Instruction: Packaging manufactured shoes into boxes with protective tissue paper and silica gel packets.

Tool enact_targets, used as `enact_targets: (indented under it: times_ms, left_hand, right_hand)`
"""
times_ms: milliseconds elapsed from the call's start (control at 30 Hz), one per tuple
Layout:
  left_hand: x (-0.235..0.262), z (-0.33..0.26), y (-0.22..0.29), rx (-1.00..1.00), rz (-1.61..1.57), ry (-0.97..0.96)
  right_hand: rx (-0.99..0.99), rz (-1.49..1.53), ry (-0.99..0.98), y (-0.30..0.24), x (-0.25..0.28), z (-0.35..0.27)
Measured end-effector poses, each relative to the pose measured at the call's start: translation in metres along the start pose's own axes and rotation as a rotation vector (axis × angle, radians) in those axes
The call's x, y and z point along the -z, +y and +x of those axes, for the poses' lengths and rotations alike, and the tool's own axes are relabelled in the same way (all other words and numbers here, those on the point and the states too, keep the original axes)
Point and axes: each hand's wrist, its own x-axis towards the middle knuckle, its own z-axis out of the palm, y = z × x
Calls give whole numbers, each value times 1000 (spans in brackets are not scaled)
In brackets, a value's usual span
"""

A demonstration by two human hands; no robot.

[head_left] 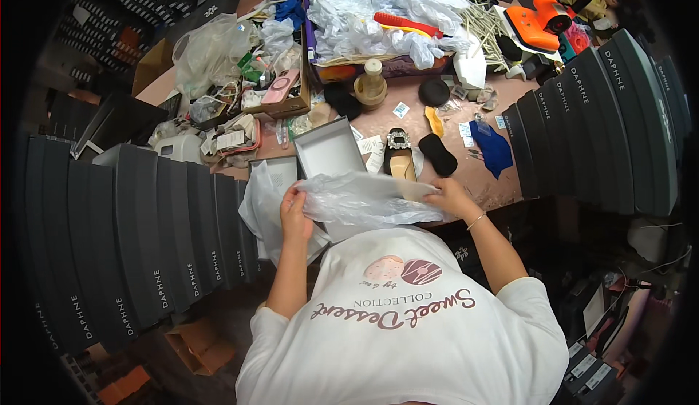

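Observation:
A thin, whitish see-through wrapping sheet (360, 197) is stretched crosswise just in front of my chest. My left hand (295, 212) pinches its left end, and my right hand (450, 197) grips the right end between thumb and fingers. Just beyond the sheet lies an open grey shoebox part (331, 150), with another light-grey box part (280, 171) to its left, partly covered by crumpled wrapping. A black shoe (400, 161) with a sparkling square buckle and tan insole sits past the sheet; its near end is hidden. Beside it rests a black oval pad (437, 155).
Dark shoeboxes stand in long rows at left (138, 237) and right (582, 128). Behind are a carton of crumpled plastic (393, 12) with a red-handled brush (408, 24), a capped bottle (372, 81), a blue cloth (492, 148) and an orange tool (535, 25).

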Motion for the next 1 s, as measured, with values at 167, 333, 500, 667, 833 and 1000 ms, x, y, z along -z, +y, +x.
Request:
enact_targets:
  times_ms: [167,333,500,667,833,1000]
  left_hand:
    - [28,-13,23,60,478,-239]
    - [29,-21,32,158,1069,-317]
    - [29,-4,39,6,844,21]
    - [20,-8,29,-145,773,53]
    - [17,-13,15,-170,702,80]
    - [36,-3,19,-156,700,67]
  right_hand:
    - [-179,351,111,12,17,2]
    - [-135,125,-90,-27,45,3]
    - [124,134,-263,5,54,-7]
    - [-423,791,269,31,20,-7]
    - [-421,1095,316,-22,9,-17]
    - [-338,1072,260,30,-1,-11]
